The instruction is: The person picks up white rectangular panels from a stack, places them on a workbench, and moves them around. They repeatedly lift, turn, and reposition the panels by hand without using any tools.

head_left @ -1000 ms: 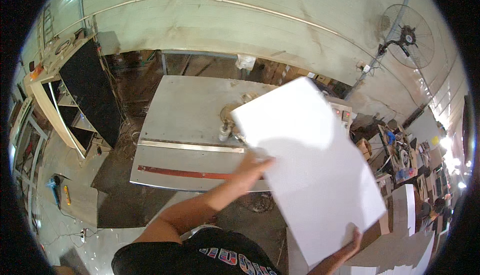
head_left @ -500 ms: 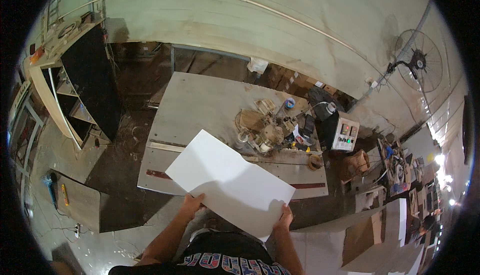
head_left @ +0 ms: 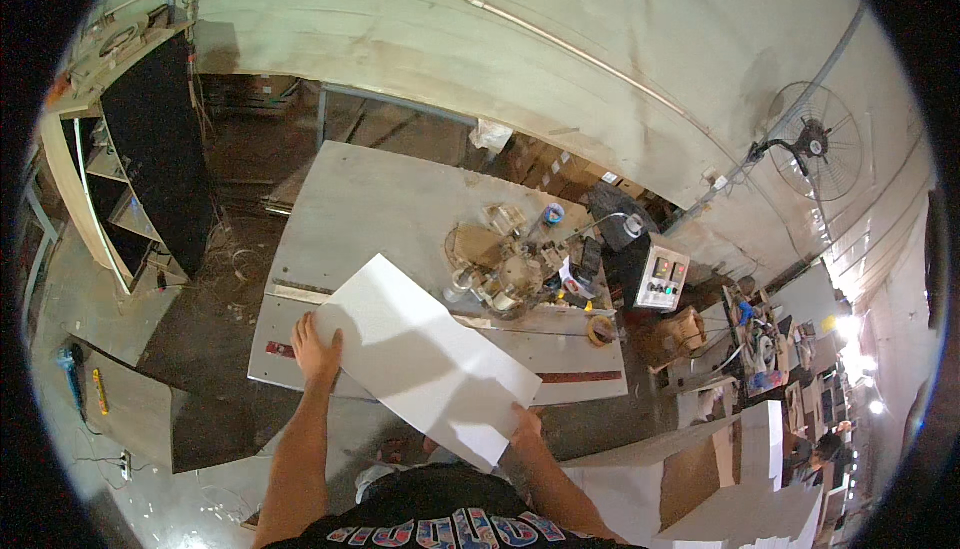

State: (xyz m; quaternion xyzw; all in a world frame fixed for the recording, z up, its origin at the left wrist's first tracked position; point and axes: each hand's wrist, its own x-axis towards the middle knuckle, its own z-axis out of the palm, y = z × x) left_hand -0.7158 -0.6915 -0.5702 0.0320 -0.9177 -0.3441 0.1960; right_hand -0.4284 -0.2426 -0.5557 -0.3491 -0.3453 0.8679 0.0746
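A white rectangular board [head_left: 430, 359] is held tilted above the near side of the work table [head_left: 370, 199]. At its left corner, my left hand [head_left: 318, 349] is closed on the edge, thumb toward the board. My right hand [head_left: 526, 425] grips the lower right edge; part of its fingers is hidden behind the board. Past the board, a dusty metal machine [head_left: 515, 274] with round parts is mounted on the table top. My shadow falls across the board's white face.
A control box [head_left: 663, 277] with lit displays stands right of the table; a roll of tape [head_left: 601, 330] lies near the table's right edge. A black-sided cabinet [head_left: 155, 159] is at the left. Panels [head_left: 690, 479] lean at the lower right. A wall fan [head_left: 815, 141] hangs beyond.
My left hand has moved up along the board to its left corner. The board has turned slightly clockwise, and the whole view has shifted.
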